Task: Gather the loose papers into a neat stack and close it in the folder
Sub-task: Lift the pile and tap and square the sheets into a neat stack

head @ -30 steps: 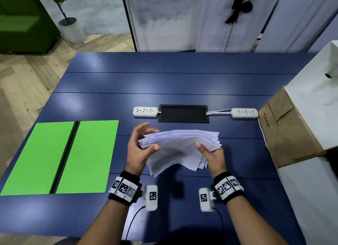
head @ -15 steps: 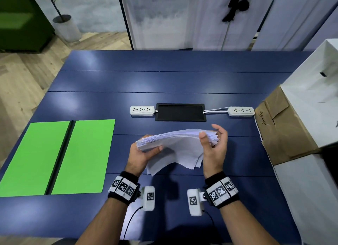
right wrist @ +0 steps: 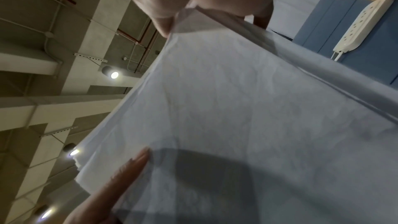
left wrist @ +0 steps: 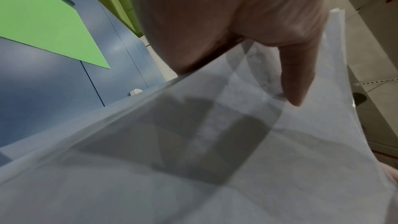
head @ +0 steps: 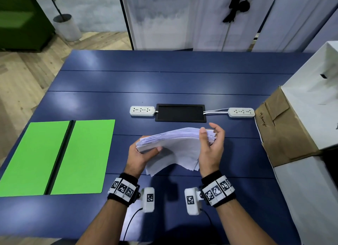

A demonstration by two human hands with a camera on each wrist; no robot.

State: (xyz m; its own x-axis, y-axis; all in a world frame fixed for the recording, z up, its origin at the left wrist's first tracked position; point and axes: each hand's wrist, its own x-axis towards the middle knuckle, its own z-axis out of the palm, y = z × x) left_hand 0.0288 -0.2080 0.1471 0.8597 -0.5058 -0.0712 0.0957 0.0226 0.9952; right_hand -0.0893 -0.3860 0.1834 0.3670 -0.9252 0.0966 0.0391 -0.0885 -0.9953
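Note:
A bundle of white papers [head: 175, 146] stands on edge above the blue table [head: 164, 83], sagging toward me, its sheets uneven. My left hand [head: 142, 153] pinches the bundle's left end, thumb in front. My right hand [head: 210, 144] clasps the right end, thumb on the near face and fingers curled behind. The left wrist view shows the papers [left wrist: 215, 142] under the left thumb [left wrist: 297, 77]. The right wrist view is filled by the papers [right wrist: 237, 108]. An open green folder [head: 60, 157] lies flat at the left, black spine in the middle.
Two white power strips [head: 142, 110] [head: 241, 112] flank a black panel [head: 180, 113] behind the papers. A brown and white cardboard box [head: 292, 135] stands along the table's right edge. A potted plant [head: 65, 25] stands on the floor beyond the far left corner.
My right hand shifted from the bundle's lower right corner up to its right end, fingers now wrapped behind. The left hand's fingers closed on the left end. The bundle tipped more upright.

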